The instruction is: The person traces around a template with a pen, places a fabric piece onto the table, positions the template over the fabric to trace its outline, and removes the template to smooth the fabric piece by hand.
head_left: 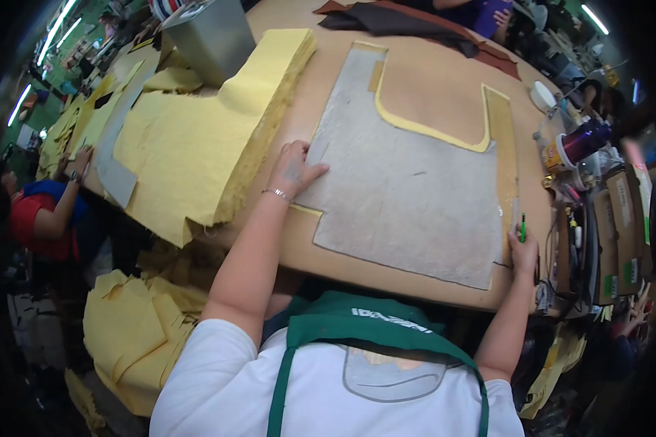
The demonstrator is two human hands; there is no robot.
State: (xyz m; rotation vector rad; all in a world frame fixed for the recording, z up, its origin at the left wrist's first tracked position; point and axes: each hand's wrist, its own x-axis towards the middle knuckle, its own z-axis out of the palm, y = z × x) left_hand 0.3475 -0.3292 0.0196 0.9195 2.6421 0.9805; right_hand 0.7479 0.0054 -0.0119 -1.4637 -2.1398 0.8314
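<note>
A large grey pattern template (415,197) lies flat on the table over a yellow sheet (431,131), whose edge shows along the template's curved cut-out and at its corners. My left hand (296,169) rests on the template's left edge, fingers spread and thumb lying on the grey surface. At the template's lower right edge my right hand (523,251) is closed round a green pen (522,228) that points upward. Tan strips (504,164) run along the template's right arm.
A thick stack of yellow sheets (189,138) lies left, beside a metal box (210,40). Dark and brown leather pieces (408,29) lie at the far edge. A purple bottle (587,140) and cardboard boxes (619,211) stand right. A person in red (44,218) works at left.
</note>
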